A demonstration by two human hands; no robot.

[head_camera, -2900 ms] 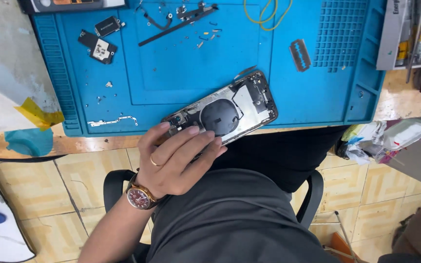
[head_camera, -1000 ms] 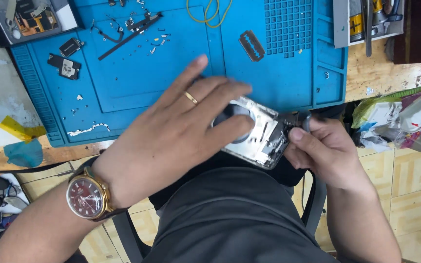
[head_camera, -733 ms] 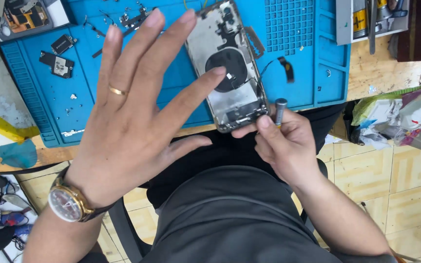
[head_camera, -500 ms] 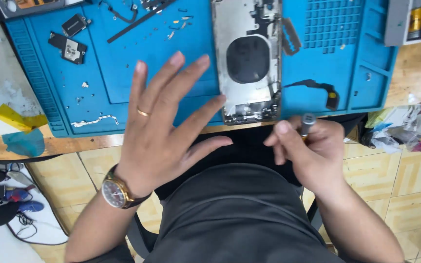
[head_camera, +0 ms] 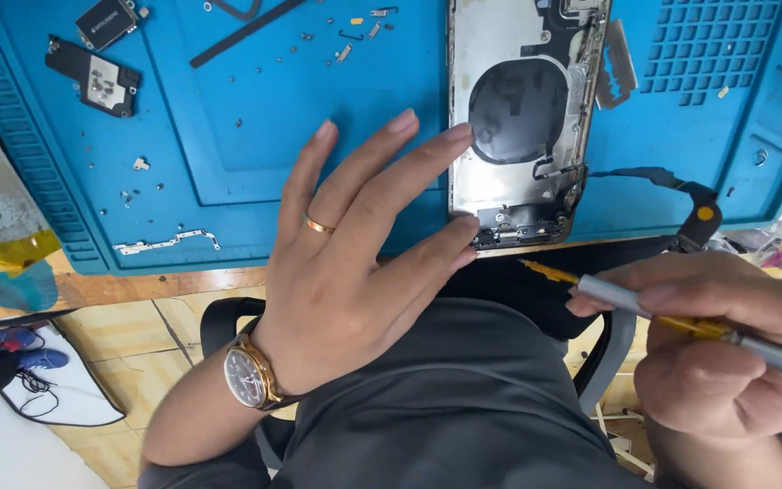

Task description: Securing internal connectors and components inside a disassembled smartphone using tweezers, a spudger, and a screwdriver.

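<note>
Head view: left hand (head_camera: 346,272) fingers (head_camera: 427,154) touching phone housing (head_camera: 522,118) left edge.

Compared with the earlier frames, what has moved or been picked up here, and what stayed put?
The opened phone housing has gone from the mat's near edge, lying askew, to upright further in. The left hand now steadies its left edge with fingertips. The right hand, absent at first, holds a screwdriver aimed at its bottom end. Loose parts on the blue mat stayed.

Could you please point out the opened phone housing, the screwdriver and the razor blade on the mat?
opened phone housing (head_camera: 500,195), head view, bare metal beside the dark round coil.
screwdriver (head_camera: 610,293), head view, grey shaft near the right hand's thumb.
razor blade (head_camera: 618,65), head view, flat middle.
</note>
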